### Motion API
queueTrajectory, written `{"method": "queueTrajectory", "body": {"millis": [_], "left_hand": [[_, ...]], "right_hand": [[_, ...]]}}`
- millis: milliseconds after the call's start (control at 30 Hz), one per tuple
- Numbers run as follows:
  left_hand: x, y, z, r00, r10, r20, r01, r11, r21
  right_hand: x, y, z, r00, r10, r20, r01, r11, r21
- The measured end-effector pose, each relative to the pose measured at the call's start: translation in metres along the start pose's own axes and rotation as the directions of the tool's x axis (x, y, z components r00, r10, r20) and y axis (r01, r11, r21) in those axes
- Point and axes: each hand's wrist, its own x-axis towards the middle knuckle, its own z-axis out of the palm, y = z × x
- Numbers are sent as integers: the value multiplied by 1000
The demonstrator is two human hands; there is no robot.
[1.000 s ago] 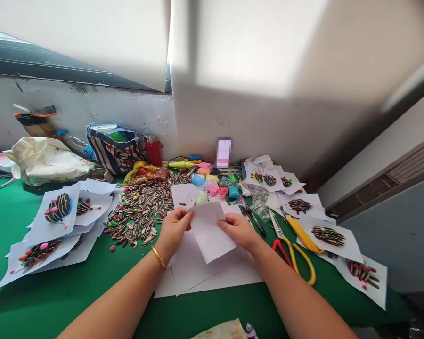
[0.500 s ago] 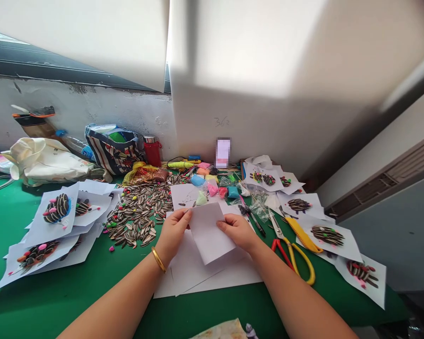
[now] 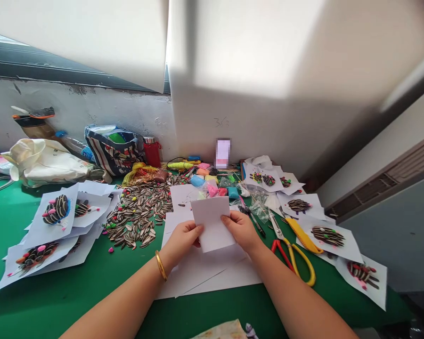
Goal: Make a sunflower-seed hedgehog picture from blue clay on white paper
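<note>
A small white sheet of paper (image 3: 212,226) is held up between my two hands. My left hand (image 3: 184,239) pinches its left edge, thumb in front and fingers behind. On the opposite edge, my right hand (image 3: 243,230) grips with the thumb on the front face. Larger white sheets (image 3: 212,278) lie on the green table below the hands. A heap of striped sunflower seeds (image 3: 137,214) spreads to the left of my left hand. Scissors with yellow and red handles (image 3: 293,254) lie just right of my right forearm.
Papers with seed-and-clay figures lie at left (image 3: 56,214) and right (image 3: 335,238). Bags of coloured clay (image 3: 233,192), a yellow utility knife (image 3: 302,234) and pens (image 3: 256,223) sit behind. A red flask (image 3: 151,151), striped bag (image 3: 115,150) and phone (image 3: 222,153) stand along the wall.
The small sheet has turned from a slant to nearly straight and risen slightly. My left hand has shifted lower and right along its left edge; my right hand has moved up a little.
</note>
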Motion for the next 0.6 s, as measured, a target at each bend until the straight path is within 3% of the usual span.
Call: {"method": "queueTrajectory", "body": {"millis": [200,400,600], "left_hand": [[5,-3,-3,984,28,-178,-15,997,69],[-3,3,3,999,33,-25,-34,999,-26],[1,0,-1,981,-16,-192,33,996,89]], "right_hand": [[-1,0,2,997,-63,-34,62,998,-25],[-2,0,3,986,-135,-101,130,990,-56],[-2,2,1,981,-164,-100,161,986,-38]]}}
